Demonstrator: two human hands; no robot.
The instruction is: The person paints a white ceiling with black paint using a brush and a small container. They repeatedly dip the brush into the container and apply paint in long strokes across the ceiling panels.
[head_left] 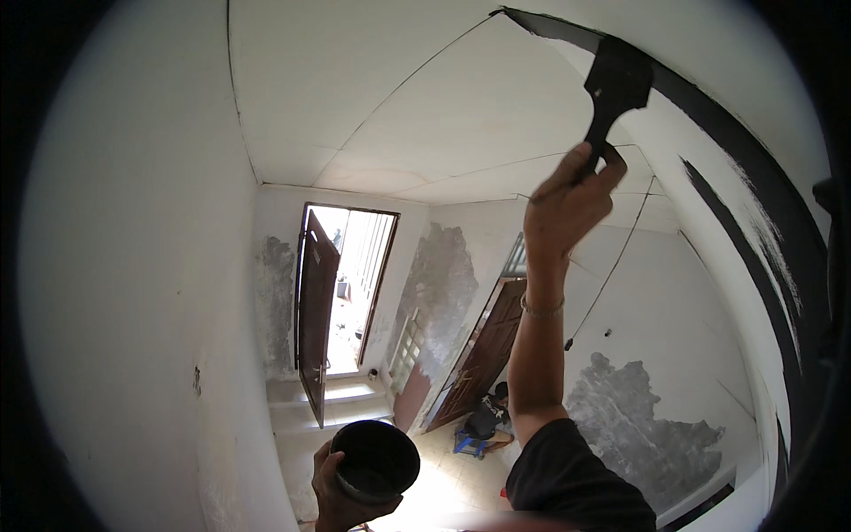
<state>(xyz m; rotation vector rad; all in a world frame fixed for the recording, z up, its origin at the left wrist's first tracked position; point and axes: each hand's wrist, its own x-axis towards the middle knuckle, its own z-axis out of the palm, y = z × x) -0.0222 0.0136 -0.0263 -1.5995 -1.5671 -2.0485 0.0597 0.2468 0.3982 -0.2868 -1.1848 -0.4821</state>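
My right hand point(572, 195) is raised high and closed around the handle of a wide black paintbrush point(618, 75). The brush head meets a black painted band point(709, 102) that runs along the upper edge of the right wall, just under the ceiling. Low in the view, my left hand point(341, 501) grips a round dark bucket point(377, 461) by its side, thumb near the rim. The bucket's inside looks black; how much paint it holds is too dark to tell.
A second, ragged black streak point(736, 222) marks the white wall below the band. A brown door point(316, 310) stands ajar at a bright doorway, another brown door point(479, 355) farther right. A person point(487, 417) sits low on a blue stool. A cord point(612, 266) hangs from the ceiling.
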